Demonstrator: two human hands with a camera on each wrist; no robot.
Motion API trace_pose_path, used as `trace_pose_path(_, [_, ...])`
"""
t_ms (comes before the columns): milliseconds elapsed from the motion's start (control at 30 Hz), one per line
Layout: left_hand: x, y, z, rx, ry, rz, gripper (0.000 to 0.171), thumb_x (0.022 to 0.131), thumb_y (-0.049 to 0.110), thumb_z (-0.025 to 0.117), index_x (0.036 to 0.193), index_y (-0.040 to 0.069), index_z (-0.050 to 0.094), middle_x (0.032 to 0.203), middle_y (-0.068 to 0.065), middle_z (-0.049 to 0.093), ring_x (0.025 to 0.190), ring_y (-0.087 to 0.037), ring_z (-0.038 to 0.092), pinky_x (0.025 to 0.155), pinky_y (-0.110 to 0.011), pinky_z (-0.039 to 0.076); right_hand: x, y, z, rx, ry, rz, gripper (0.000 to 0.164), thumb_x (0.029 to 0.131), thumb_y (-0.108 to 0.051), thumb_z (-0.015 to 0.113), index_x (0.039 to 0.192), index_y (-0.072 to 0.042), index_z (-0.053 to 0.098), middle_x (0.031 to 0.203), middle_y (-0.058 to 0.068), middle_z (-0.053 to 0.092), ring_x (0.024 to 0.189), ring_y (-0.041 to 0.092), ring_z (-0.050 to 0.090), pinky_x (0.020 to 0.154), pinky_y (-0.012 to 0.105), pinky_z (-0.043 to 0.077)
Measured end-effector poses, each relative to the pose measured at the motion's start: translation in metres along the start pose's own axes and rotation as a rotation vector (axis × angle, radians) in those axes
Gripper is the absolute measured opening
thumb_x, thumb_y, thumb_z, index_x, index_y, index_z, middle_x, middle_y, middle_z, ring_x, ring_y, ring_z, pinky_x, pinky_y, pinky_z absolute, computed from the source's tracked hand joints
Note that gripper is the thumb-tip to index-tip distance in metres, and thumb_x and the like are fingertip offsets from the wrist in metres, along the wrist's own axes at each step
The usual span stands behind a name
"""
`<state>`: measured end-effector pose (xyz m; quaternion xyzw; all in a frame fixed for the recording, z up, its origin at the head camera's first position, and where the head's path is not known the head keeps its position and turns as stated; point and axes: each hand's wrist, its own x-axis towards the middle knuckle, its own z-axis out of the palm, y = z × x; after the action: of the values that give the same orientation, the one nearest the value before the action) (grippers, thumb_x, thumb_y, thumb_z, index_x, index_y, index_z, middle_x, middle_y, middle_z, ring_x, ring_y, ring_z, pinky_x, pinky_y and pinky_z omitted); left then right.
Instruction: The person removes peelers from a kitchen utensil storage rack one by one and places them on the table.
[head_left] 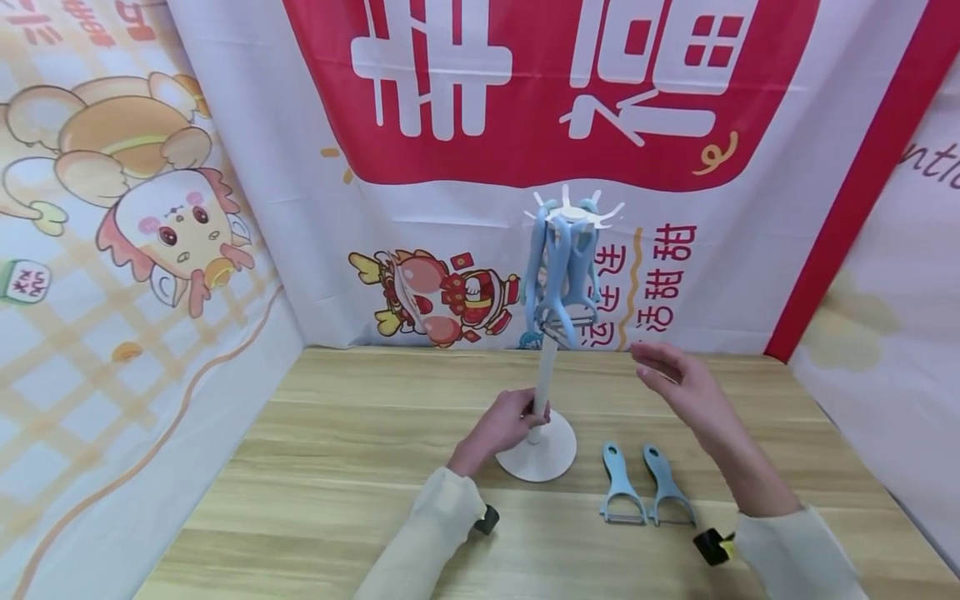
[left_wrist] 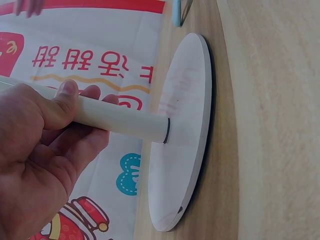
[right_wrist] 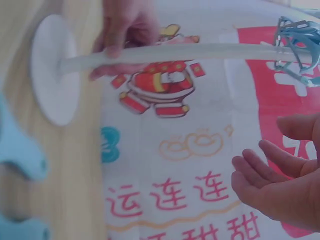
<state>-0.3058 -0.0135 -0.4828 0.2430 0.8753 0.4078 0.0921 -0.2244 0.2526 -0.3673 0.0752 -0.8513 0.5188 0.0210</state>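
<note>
A white stand (head_left: 546,375) with a round base (head_left: 551,457) stands upright on the table, topped by a ring of white hooks (head_left: 573,215). Several light blue peelers (head_left: 558,275) hang from those hooks, blades downward. My left hand (head_left: 510,421) grips the pole low down, just above the base; in the left wrist view the thumb and fingers wrap around the pole (left_wrist: 122,120). To the right of the stand, my right hand (head_left: 686,387) is raised with nothing in it, its fingers loosely bent in the right wrist view and apart from the pole.
Two more light blue peelers, a left one (head_left: 621,483) and a right one (head_left: 666,485), lie side by side on the wooden table (head_left: 360,467) right of the base. Printed cloth (head_left: 330,250) walls in the table at the back and both sides.
</note>
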Motion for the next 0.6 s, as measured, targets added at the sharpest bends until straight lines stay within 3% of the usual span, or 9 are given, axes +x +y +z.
trace_pose_path(67, [0.0,0.0,0.0,0.0,-0.001,0.001,0.006,0.097,0.012,0.063,0.097,0.017,0.065,0.098,0.002,0.068,0.094,-0.014,0.062,0.092,-0.038,0.057,0.005,-0.006,0.001,0.035,0.012,-0.028,0.055,0.104,-0.036,0.051,0.149,-0.005,0.041,0.148,0.016,0.049,0.13,0.016,0.052,0.094,0.005,0.044])
trace_pose_path(200, [0.0,0.001,-0.001,-0.001,0.001,-0.005,0.006,0.098,0.011,0.063,0.097,0.017,0.065,0.097,0.002,0.068,0.094,-0.015,0.062,0.092,-0.039,0.056,0.015,-0.02,0.002,0.098,0.045,-0.072,0.055,0.103,-0.038,0.052,0.148,-0.008,0.043,0.147,0.013,0.051,0.124,0.002,0.052,0.096,0.006,0.044])
trace_pose_path(400, [0.001,0.002,-0.002,-0.005,-0.002,0.02,0.005,0.098,0.011,0.063,0.097,0.015,0.065,0.097,0.001,0.068,0.093,-0.014,0.062,0.092,-0.037,0.057,0.028,-0.037,0.004,0.184,0.096,-0.149,0.053,0.102,-0.037,0.054,0.148,-0.012,0.045,0.144,0.009,0.055,0.128,0.009,0.053,0.096,0.008,0.046])
trace_pose_path(600, [0.002,-0.001,0.0,0.014,0.011,0.052,0.005,0.096,0.01,0.064,0.095,0.014,0.065,0.094,0.001,0.069,0.091,-0.01,0.064,0.084,-0.029,0.057,0.042,-0.052,0.009,0.236,0.093,-0.201,0.053,0.101,-0.033,0.057,0.148,-0.012,0.045,0.144,0.008,0.055,0.132,0.018,0.053,0.098,0.009,0.046])
